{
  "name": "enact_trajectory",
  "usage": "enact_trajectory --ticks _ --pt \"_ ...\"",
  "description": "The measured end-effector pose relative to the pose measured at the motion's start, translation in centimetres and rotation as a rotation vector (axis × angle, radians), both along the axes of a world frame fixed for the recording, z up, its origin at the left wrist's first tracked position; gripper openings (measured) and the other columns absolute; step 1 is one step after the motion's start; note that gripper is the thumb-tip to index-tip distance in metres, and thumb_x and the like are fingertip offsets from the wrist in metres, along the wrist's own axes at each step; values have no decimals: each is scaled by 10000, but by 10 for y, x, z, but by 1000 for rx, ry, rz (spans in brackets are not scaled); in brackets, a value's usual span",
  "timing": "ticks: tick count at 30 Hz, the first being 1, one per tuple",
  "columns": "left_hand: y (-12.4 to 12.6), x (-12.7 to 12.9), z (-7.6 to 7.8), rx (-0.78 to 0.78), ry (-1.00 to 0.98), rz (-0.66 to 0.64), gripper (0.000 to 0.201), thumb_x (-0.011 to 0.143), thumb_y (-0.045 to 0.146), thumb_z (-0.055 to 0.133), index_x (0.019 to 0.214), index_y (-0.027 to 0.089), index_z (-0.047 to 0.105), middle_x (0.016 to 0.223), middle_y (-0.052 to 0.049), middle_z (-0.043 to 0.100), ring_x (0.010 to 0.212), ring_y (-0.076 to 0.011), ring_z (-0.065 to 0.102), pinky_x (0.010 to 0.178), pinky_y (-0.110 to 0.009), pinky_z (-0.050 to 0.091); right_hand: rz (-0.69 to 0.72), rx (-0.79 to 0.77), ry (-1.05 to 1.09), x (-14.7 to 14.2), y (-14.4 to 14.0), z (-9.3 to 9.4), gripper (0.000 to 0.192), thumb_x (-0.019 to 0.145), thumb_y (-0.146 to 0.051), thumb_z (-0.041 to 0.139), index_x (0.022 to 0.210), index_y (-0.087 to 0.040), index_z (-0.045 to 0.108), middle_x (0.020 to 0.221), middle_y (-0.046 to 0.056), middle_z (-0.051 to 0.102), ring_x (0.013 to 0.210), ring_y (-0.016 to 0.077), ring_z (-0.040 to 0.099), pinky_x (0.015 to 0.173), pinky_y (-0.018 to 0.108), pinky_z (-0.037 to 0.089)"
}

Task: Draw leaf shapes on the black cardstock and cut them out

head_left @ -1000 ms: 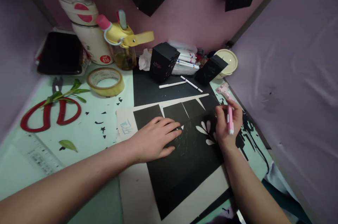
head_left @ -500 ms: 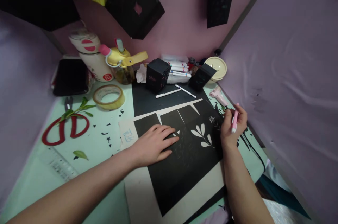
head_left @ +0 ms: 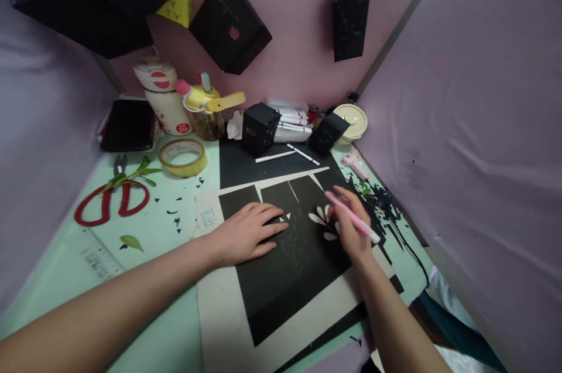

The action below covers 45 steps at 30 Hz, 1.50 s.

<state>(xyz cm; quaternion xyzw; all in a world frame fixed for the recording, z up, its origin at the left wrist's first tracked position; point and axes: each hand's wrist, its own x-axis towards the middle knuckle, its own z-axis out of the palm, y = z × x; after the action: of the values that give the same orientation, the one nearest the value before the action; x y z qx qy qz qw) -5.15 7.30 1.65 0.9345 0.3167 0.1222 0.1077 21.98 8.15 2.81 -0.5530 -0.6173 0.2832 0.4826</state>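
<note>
My left hand (head_left: pixel 250 232) lies flat with fingers spread on a sheet of black paper (head_left: pixel 281 297), which rests on a larger pale board (head_left: pixel 219 308). Over the sheet's right part, my right hand (head_left: pixel 353 223) is closed around a slim pink pen-shaped tool (head_left: pixel 351 215) with a white end. Whether it has a nib or a blade cannot be made out. Beside those fingers, a white leafy sprig shape (head_left: pixel 319 216) shows in the black paper, partly covered by the hand. Small white triangles and faint drawn lines appear near my left fingertips.
Red-handled scissors (head_left: pixel 94 209), a roll of tape (head_left: pixel 167 165) and a clear ruler (head_left: pixel 100 259) lie at left. Bottles, a black box (head_left: pixel 259 127), markers (head_left: pixel 292 118) and a lidded cream bowl (head_left: pixel 353 121) line the back. Black scraps (head_left: pixel 386 209) litter the right; black boxes hang above.
My right hand has moved left from the table's right side to over the black paper, and the pink tool has turned in it. My left hand stays on the sheet. The view has shifted slightly.
</note>
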Motion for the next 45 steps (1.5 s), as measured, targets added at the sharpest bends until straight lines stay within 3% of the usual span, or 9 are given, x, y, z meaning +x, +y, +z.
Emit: enact_trajectory --ticks 4,10,20,31,45 --pt "0 0 -3 25 -23 -11 400 967 341 514 1352 235 533 1417 -127 513 1282 -306 471 1041 -492 403 137 -104 18 -19 -30 -1 100 833 -242 596 925 -206 610 700 -6 654 608 155 610 555 271 485" --pt "0 -1 -5 16 -48 -16 411 955 333 533 1351 226 534 1426 -127 510 1288 -312 468 1054 -497 387 218 -151 -84 -28 -27 -3 136 906 -299 572 873 -204 665 683 -2 669 650 158 634 623 275 504" --pt "2 0 -11 -1 -74 -16 418 946 352 550 1345 228 543 1430 -116 517 1306 -316 463 1066 -502 363 207 -95 -135 -27 -15 -12 150 813 -222 625 904 -202 742 784 38 759 691 187 713 639 288 564" --pt "3 0 -12 -9 -84 -13 419 941 354 564 1340 225 549 1427 -119 525 1303 -311 471 1074 -486 350 176 -151 -128 -25 -15 -17 136 846 -240 635 918 -211 748 757 28 769 670 182 723 631 282 585" --pt "3 1 -11 10 -48 -14 412 958 370 534 1347 233 535 1442 -108 513 1304 -307 463 1066 -480 356 133 -87 -77 -26 -20 -21 157 856 -250 648 973 -208 744 841 53 787 713 195 735 666 307 598"
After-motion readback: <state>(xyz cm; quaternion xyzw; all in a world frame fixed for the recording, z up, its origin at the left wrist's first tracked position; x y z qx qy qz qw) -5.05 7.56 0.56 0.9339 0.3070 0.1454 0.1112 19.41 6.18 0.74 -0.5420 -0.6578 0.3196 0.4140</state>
